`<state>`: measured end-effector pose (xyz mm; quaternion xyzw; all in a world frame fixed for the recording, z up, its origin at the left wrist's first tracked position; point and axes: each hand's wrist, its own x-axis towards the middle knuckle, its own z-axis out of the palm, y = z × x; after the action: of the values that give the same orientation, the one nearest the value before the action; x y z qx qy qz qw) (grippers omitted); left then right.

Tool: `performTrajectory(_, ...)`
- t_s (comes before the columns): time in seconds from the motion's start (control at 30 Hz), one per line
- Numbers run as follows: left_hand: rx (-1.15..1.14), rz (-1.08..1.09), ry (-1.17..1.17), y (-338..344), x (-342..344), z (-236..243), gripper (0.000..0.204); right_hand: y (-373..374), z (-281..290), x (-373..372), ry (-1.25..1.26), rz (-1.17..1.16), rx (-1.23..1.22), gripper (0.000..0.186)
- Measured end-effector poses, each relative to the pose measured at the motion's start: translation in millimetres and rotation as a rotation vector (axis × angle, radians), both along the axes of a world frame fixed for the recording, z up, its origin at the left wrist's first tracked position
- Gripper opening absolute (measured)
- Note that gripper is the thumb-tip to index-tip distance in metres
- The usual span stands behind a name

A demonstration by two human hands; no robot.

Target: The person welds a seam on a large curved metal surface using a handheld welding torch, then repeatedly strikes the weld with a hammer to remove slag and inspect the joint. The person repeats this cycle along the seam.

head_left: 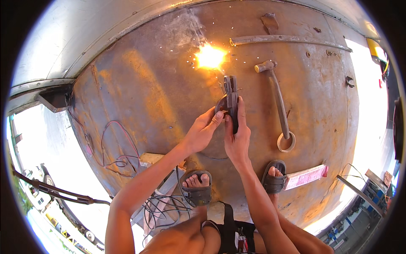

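Observation:
Both of my hands hold a dark welding electrode holder [231, 91] near the middle of the view. My left hand [201, 132] is closed on its lever side, thumb pressed against it. My right hand [237, 137] wraps round the handle. A thin rod runs from the holder's jaws toward a bright arc [210, 56] on the rusty steel plate [156, 101], with sparks and smoke around it; the rod's tip is hidden by the glare. To the right of my right hand lies a hammer [279, 98], with a metal ring [286, 147] at its handle's end.
A long pipe [292, 39] lies across the back. Thin wires [114, 152] and black cables [160, 207] lie at lower left. My sandalled feet [195, 184] are beside a wooden block [148, 158] and a pale-pink bar [306, 175]. A metal wall [63, 34] curves along the upper left.

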<state>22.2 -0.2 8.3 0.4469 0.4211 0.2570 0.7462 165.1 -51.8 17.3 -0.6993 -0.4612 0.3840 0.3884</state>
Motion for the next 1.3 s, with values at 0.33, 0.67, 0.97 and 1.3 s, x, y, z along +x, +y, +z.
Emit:
performTrajectory(0.33, 0.094, -0.031, 0.089, -3.8, 3.0, -4.3, 0.046, -12.7, -10.9, 3.7, 0.010, -0.045, 0.013, 0.060)
performTrajectory(0.67, -0.005, -0.004, 0.055, -6.6, -2.2, -8.1, 0.051, -7.7, -11.7, 0.8, -0.007, -0.018, -0.004, 0.060)
performTrajectory(0.97, -0.031, 0.016, 0.050, -7.3, -3.2, -8.9, 0.052, -4.8, -9.3, 0.0, -0.014, -0.011, -0.009, 0.060)
performTrajectory(1.3, -0.025, -0.001, 0.067, -5.7, -5.0, -10.8, 0.051, -2.4, -7.7, -0.7, -0.007, -0.004, -0.018, 0.060)
